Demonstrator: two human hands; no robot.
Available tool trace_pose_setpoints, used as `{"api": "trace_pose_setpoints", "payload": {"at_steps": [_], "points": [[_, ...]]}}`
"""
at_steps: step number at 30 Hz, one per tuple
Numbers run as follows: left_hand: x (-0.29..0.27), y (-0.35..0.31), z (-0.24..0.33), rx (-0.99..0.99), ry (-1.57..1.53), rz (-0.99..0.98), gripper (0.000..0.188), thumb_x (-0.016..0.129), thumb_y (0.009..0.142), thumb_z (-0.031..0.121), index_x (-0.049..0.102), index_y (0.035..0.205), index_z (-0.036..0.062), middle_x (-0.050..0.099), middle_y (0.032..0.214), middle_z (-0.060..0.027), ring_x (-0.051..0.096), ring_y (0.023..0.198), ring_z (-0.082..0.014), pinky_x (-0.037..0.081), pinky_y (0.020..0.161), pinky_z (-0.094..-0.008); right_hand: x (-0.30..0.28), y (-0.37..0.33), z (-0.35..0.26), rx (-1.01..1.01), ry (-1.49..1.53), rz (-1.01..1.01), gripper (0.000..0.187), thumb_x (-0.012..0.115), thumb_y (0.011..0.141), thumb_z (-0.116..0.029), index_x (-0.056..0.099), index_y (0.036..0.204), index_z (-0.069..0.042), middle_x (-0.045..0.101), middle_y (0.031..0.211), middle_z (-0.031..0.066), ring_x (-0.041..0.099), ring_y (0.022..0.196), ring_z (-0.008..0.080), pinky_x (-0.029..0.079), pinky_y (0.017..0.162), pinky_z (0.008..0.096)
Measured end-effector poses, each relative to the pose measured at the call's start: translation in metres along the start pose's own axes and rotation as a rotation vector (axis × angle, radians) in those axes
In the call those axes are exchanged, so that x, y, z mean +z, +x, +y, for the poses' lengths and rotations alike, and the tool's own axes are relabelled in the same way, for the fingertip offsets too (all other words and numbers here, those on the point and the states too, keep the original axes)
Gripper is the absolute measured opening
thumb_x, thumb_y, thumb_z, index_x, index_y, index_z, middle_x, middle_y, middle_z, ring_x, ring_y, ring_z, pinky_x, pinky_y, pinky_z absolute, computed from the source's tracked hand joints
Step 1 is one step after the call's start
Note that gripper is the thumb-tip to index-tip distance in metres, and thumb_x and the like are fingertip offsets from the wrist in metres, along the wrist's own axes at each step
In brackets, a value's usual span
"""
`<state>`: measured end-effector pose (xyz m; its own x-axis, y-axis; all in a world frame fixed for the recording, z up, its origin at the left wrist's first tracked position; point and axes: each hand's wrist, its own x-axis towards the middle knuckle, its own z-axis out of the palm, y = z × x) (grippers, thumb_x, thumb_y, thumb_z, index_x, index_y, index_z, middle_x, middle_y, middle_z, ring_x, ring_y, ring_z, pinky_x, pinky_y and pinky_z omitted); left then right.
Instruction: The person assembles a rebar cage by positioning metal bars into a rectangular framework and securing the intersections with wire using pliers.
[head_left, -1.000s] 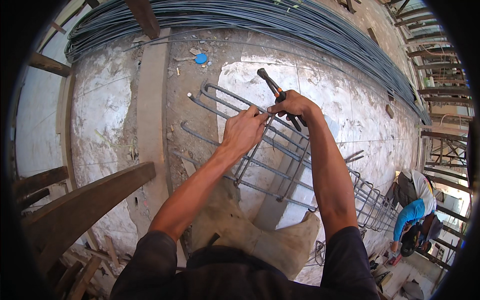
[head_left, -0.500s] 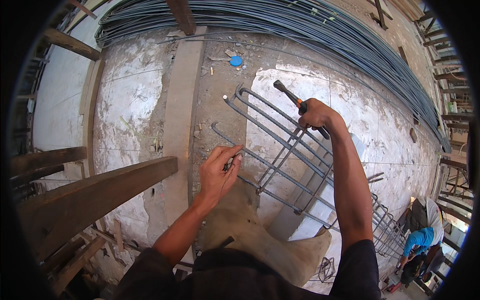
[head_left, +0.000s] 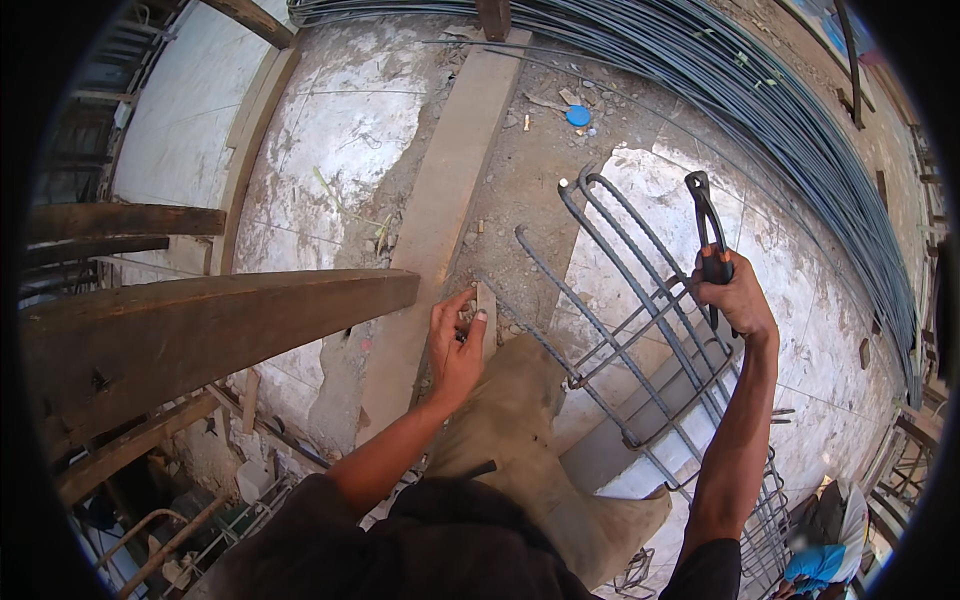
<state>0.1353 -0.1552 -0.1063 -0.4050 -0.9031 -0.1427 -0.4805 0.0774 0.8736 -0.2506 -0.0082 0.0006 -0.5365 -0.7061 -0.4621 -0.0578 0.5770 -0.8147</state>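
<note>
My right hand (head_left: 738, 297) is closed round the black and orange handles of tower pincers (head_left: 712, 240), their jaws pointing away from me. It is beside the far bars of a rebar cage (head_left: 640, 262), where a crosswise stirrup meets the long hooked bars. My left hand (head_left: 458, 350) is near the cage's closest bar, with fingers curled and thumb bent inward. Something small and dark shows between those fingers, too little to name. Just beyond the left thumb is a narrow strip of wood (head_left: 487, 310). The cage lies slanted over a grey beam-like block (head_left: 590, 462).
A long bundle of steel bars (head_left: 760, 110) curves along the far side. Thick timber posts (head_left: 250, 310) jut in from the left. A plank (head_left: 440, 200) and a blue disc (head_left: 578, 116) lie on the rubble-strewn floor. A person in blue (head_left: 815, 565) crouches at lower right.
My view has swung left, so the scene sits further right. The pincers have turned from pointing left to pointing away from me. My left hand has drawn back from the near bar.
</note>
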Motion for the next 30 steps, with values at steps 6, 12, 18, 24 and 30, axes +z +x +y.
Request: {"api": "trace_pose_setpoints", "payload": {"at_steps": [6, 12, 18, 24, 30], "points": [[-0.013, 0.026, -0.061, 0.043, 0.277, 0.020, 0.032, 0.068, 0.098, 0.013, 0.069, 0.130, 0.0120, 0.062, 0.115, -0.0104, 0.065, 0.098, -0.0288, 0.052, 0.084, -0.0408, -0.007, -0.010, 0.003, 0.066, -0.072, 0.058, 0.017, 0.070, 0.080, -0.009, 0.064, 0.095, -0.004, 0.063, 0.078, 0.0000, 0.057, 0.070, 0.0100, 0.046, 0.065, 0.0273], [-0.016, 0.063, -0.106, 0.344, 0.566, -0.167, 0.030, 0.069, 0.095, 0.011, 0.070, 0.125, 0.0141, 0.064, 0.115, -0.0084, 0.064, 0.107, -0.0322, 0.053, 0.087, -0.0455, -0.064, 0.028, 0.048, 0.183, 0.092, 0.439, 0.024, 0.070, 0.092, -0.015, 0.064, 0.107, 0.002, 0.070, 0.097, 0.0118, 0.073, 0.087, 0.0222, 0.056, 0.069, 0.0340], [-0.002, 0.078, -0.137, 0.536, 0.757, -0.243, 0.036, 0.072, 0.087, 0.010, 0.072, 0.122, 0.0196, 0.065, 0.115, -0.0016, 0.061, 0.106, -0.0281, 0.053, 0.088, -0.0442, -0.094, 0.058, 0.130, 0.492, -0.015, 0.452, 0.030, 0.069, 0.093, -0.021, 0.068, 0.104, 0.007, 0.072, 0.087, 0.0148, 0.072, 0.074, 0.0231, 0.056, 0.059, 0.0372], [-0.005, 0.078, -0.148, 0.668, 0.839, -0.264, 0.032, 0.074, 0.081, 0.008, 0.074, 0.111, 0.0197, 0.066, 0.116, 0.0010, 0.060, 0.098, -0.0269, 0.050, 0.085, -0.0422, -0.080, 0.101, 0.166, 0.651, -0.508, 0.220, 0.046, 0.083, 0.083, -0.041, 0.075, 0.097, 0.002, 0.074, 0.082, 0.0105, 0.068, 0.070, 0.0197, 0.055, 0.063, 0.0360], [-0.002, 0.077, -0.147, 0.660, 0.872, -0.225, 0.025, 0.074, 0.081, 0.010, 0.073, 0.105, 0.0190, 0.066, 0.110, 0.0016, 0.060, 0.097, -0.0262, 0.049, 0.086, -0.0416, -0.071, 0.127, 0.212, 0.532, -0.704, 0.202, 0.065, 0.089, 0.071, -0.047, 0.074, 0.107, 0.006, 0.075, 0.106, 0.0255, 0.073, 0.104, 0.0363, 0.057, 0.090, 0.0424]]}}
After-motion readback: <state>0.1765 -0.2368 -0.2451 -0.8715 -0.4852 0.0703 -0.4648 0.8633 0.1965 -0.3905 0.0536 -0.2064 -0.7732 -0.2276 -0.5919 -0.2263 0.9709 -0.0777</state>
